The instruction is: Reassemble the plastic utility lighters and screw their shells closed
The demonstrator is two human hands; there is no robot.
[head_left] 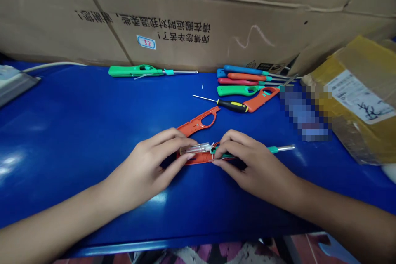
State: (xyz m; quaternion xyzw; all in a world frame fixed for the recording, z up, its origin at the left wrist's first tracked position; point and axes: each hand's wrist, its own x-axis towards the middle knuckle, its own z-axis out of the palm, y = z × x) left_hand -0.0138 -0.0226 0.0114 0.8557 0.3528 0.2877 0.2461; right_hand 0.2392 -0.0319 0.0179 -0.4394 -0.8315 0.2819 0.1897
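Note:
An opened orange lighter [202, 154] lies on the blue table [77, 132], its clear fuel tube and wires showing and a metal nozzle pointing right. My left hand [157, 161] pinches its left end at the clear tube. My right hand [247, 161] pinches the wires and teal collar at its middle. A loose orange half shell [199, 123] rests just behind both hands.
A black and yellow screwdriver [229, 105] lies behind the shell. Several finished lighters [244, 80] are heaped at the back right, and a green lighter [139, 70] lies alone at the back. Cardboard boxes [185, 20] wall the far edge; a taped yellow parcel [355, 95] sits at right.

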